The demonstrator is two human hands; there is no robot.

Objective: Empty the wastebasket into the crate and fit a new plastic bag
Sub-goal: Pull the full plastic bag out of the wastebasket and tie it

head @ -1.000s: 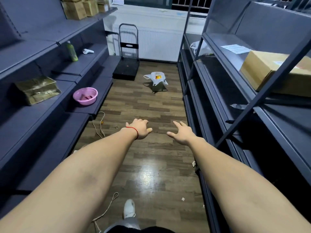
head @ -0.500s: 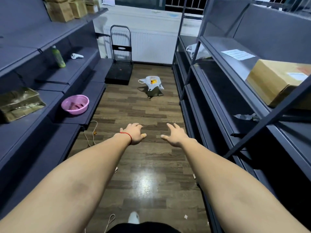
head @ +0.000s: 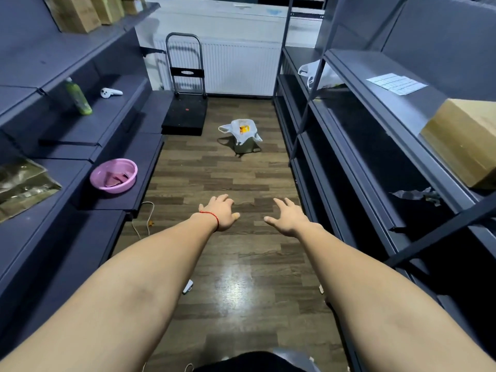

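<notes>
Head view, setting: a narrow aisle with a wood-pattern floor between two runs of dark shelves; left shelves, right shelves.
Head view, left hand: stretched forward above the floor, palm down, fingers loosely spread and slightly curled; it holds nothing. A red string circles the wrist.
Head view, right hand: stretched forward beside the left, well apart from it, palm down, fingers spread wide; it holds nothing.
Head view, wastebasket: a small dark bin standing upright on the floor at the far end of the aisle, well ahead of both hands and near the right shelves.
Head view, bag: a white plastic liner draped over the rim of the wastebasket, its handles hanging out at either side; something yellow shows inside.
Head view, cart: a black platform trolley with an upright metal handle, parked left of the wastebasket against a white radiator.
Head view, left shelves' load: a pink basin with dark pink items in it, a green bottle, a white controller, cardboard boxes on top, a wrapped packet at the left edge.
Head view, right shelves' load: a large box, a paper sheet, a second white bag, a crumpled scrap.
Head view, floor litter: a white cable by the left shelves and a small white object beside the left forearm.
</notes>
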